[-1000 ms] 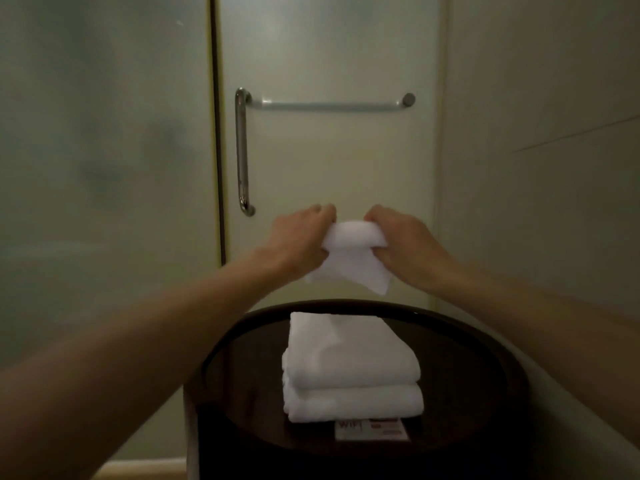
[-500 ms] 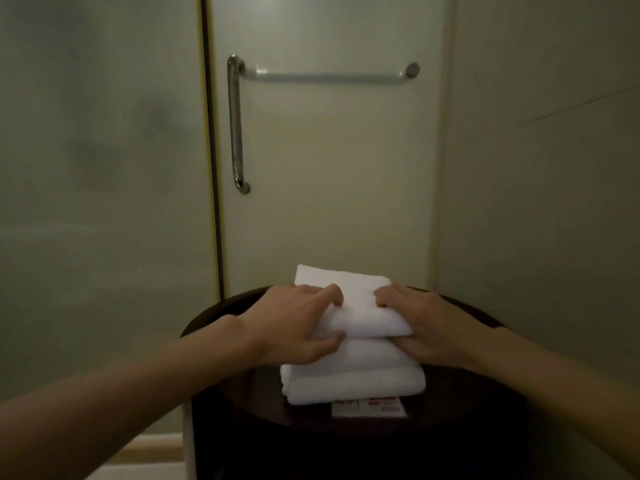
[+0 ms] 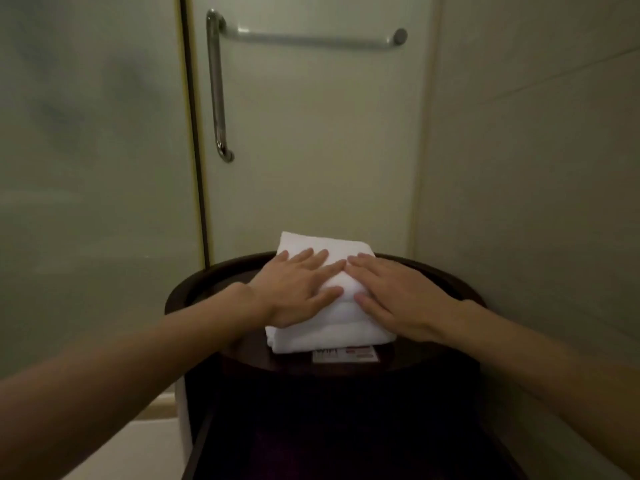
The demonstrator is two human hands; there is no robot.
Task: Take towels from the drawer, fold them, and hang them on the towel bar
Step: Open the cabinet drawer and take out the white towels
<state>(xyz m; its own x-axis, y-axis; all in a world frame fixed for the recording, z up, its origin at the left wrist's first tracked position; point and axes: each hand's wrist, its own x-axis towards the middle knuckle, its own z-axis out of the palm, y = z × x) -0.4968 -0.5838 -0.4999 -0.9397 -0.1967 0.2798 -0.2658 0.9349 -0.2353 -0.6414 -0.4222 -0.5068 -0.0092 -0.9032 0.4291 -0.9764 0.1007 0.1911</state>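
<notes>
head: l hand point(image 3: 294, 291) + r hand point(image 3: 394, 299) flat on towels point(image 3: 327, 332)

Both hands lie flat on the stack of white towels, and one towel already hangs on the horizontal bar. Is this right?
Not quite. In the head view the towel bar is bare; no towel hangs on it. The left hand and right hand do lie flat on the stack of white towels.

In front of you stands a round dark table point(image 3: 201, 284). A stack of folded white towels point(image 3: 329, 337) lies on its top. A card point(image 3: 344, 355) lies at the stack's near edge, partly under it.
</notes>
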